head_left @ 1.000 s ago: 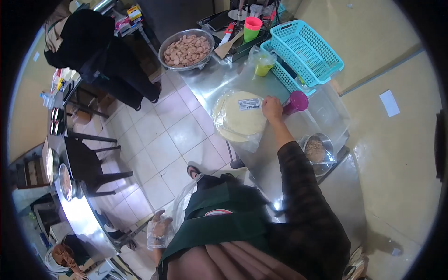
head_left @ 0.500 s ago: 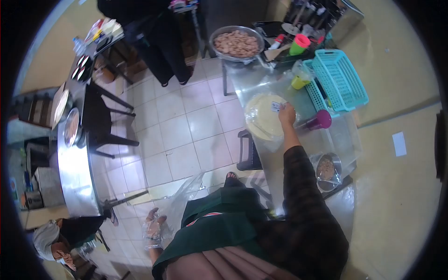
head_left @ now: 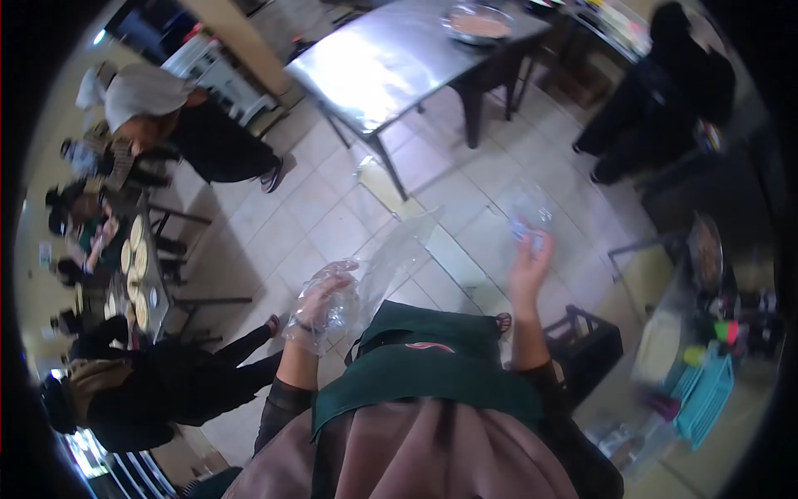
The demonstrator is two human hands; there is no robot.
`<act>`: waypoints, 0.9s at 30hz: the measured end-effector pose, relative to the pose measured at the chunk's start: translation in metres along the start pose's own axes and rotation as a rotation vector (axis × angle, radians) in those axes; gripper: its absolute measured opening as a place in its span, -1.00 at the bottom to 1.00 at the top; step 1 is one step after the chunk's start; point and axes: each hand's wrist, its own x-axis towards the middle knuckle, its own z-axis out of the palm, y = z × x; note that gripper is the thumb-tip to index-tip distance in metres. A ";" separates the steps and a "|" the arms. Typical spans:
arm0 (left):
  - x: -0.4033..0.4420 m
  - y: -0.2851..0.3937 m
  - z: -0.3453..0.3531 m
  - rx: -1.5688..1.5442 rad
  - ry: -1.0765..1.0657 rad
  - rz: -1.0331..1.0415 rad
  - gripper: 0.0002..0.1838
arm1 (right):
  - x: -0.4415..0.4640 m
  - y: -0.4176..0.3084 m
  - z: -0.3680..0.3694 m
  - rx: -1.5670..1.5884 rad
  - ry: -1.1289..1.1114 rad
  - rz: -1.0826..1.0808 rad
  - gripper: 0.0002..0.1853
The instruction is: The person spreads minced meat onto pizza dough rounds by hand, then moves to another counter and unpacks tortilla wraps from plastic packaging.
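My left hand (head_left: 322,301) is wrapped in clear crinkled plastic, with a long clear plastic sheet (head_left: 399,249) trailing from it to the upper right. The plastic blurs its fingers. In my right hand (head_left: 530,254), raised over the floor to the right, the fingers pinch a small clear plastic bag (head_left: 529,214) with a whitish label. Both hands are in front of the green apron, well apart. Over on the right-hand metal table lies a pale round tortilla stack (head_left: 660,345).
A metal table (head_left: 382,71) ahead holds a bowl (head_left: 477,25). At right are a turquoise basket (head_left: 702,399), another bowl (head_left: 706,252) and a dark crate (head_left: 586,345). Several people stand around, including one in black (head_left: 665,91) and one in white (head_left: 150,100).
The view has swung left, away from the side table. My right hand has left the tortilla stack and now holds the labelled plastic. My left hand has come up in front of the apron.
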 end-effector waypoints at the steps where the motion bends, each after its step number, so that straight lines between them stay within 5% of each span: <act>1: -0.006 0.013 -0.010 0.042 -0.032 -0.023 -0.70 | -0.009 -0.012 0.045 -0.062 -0.275 0.031 -0.78; 3: -0.016 0.023 -0.042 0.081 -0.088 0.011 -0.70 | -0.042 -0.032 0.124 -0.201 -0.821 0.092 -0.81; 5: -0.021 0.034 -0.064 -0.077 -0.103 -0.023 -0.68 | -0.081 0.010 0.193 0.147 -1.152 -0.066 -0.83; 7: -0.018 0.038 -0.094 -0.341 -0.198 -0.024 -0.62 | -0.122 0.007 0.236 0.242 -1.495 0.233 -0.84; 10: -0.006 0.036 -0.146 -0.591 -0.016 0.132 -0.59 | -0.177 0.004 0.279 0.247 -1.568 0.839 -0.49; 13: 0.013 0.035 -0.194 -0.621 0.291 0.301 -0.60 | -0.201 0.003 0.325 0.421 -1.661 0.964 -0.49; 16: 0.040 0.024 -0.245 -0.692 0.524 0.372 -0.66 | -0.198 -0.010 0.385 0.131 -1.721 1.211 -0.50; 18: 0.066 0.048 -0.276 -0.693 0.663 0.433 -0.67 | -0.194 -0.003 0.438 0.167 -1.776 1.594 -0.53; 19: 0.077 0.070 -0.292 -0.652 0.628 0.451 -0.66 | -0.193 -0.007 0.468 0.163 -1.804 1.583 -0.53; 21: 0.091 0.098 -0.318 -0.689 0.623 0.459 -0.66 | -0.200 -0.010 0.512 0.206 -2.008 1.117 -0.56; 25: 0.115 0.134 -0.394 -0.618 0.659 0.469 -0.64 | -0.211 -0.012 0.614 0.076 -2.343 0.921 -0.55; 27: 0.110 0.157 -0.427 -0.658 0.651 0.465 -0.65 | -0.230 0.000 0.655 -0.290 -2.385 0.709 -0.61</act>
